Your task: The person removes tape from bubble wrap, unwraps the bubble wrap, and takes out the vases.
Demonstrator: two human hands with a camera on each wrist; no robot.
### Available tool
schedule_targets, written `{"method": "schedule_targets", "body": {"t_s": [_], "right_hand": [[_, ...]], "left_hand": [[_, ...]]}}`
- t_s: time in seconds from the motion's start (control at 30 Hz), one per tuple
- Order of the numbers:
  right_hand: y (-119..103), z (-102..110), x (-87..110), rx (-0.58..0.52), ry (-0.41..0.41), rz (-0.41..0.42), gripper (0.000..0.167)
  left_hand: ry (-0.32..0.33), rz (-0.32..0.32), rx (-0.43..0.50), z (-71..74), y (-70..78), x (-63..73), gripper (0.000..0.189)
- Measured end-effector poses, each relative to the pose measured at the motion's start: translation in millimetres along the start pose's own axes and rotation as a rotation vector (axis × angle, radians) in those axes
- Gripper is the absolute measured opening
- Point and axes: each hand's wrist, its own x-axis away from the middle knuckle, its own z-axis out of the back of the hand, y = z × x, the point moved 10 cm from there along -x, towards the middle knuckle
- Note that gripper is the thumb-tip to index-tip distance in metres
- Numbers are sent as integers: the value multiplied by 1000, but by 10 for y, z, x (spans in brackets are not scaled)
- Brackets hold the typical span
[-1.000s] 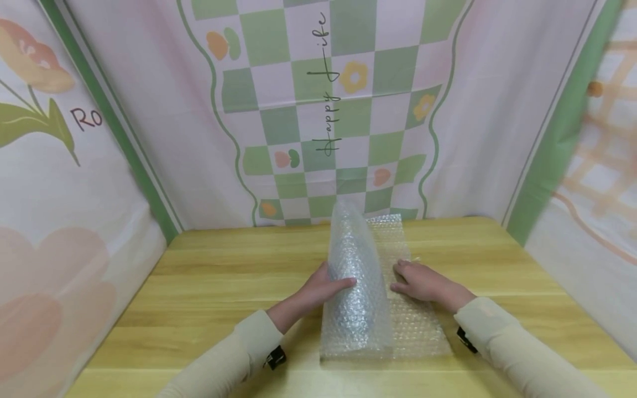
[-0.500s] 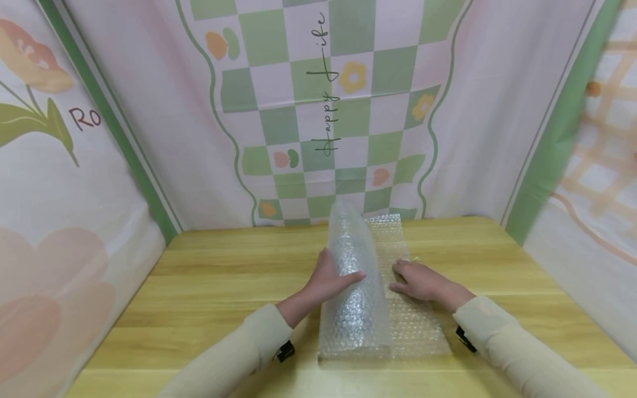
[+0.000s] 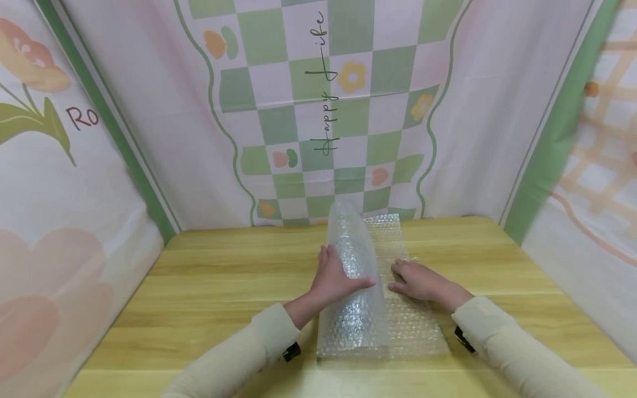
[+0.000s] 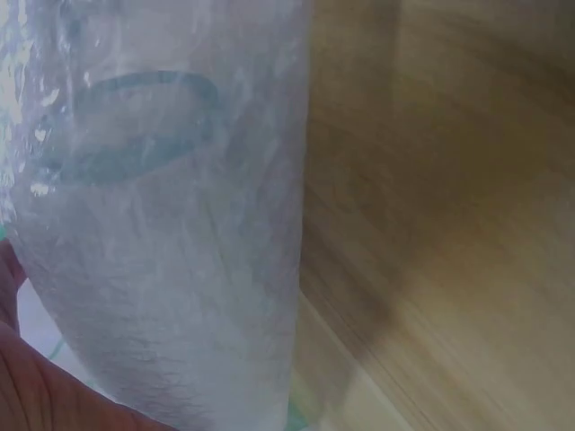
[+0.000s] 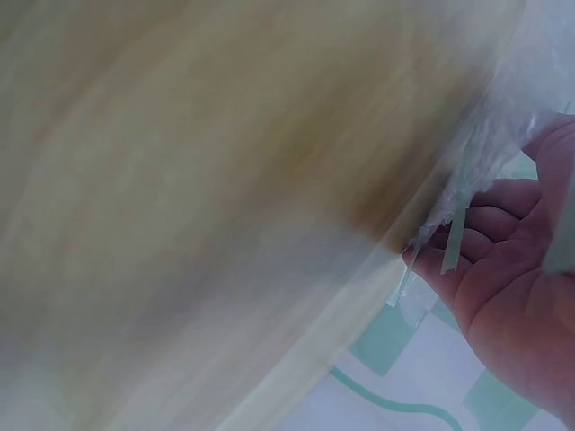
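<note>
A sheet of bubble wrap (image 3: 355, 323) lies folded over a bulky, tapered shape in the middle of the wooden table. In the left wrist view a pale green-blue ring outline (image 4: 139, 171) shows through the wrap; what the thing inside is stays hidden. My left hand (image 3: 334, 282) spans the bundle's left side, its thumb stretched across the top and its fingers spread on the far left. The flat right part of the sheet meets my right hand (image 3: 425, 283), whose curled fingers pinch its edge. Thin pale green strips (image 5: 455, 241) hang by those fingers in the right wrist view.
The wooden tabletop (image 3: 224, 276) extends to both sides of the wrap. A patterned cloth backdrop (image 3: 343, 116) rises right behind its back edge, with cloth walls at left and right.
My left hand has moved rightward and over the bundle, its thumb reaching farther across the top. My right hand stays in place on the sheet's right part.
</note>
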Motion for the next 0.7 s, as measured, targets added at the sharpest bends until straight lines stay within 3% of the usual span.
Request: {"method": "schedule_targets", "body": {"t_s": [0.17,0.7], "right_hand": [[-11,11,-6,7,9,13,38],[22,-14,1,-14,-15,-19,55]], "left_hand": [[2,-8,15,-5,20,2,131],[22,-24,79,34,9,1,120]]}}
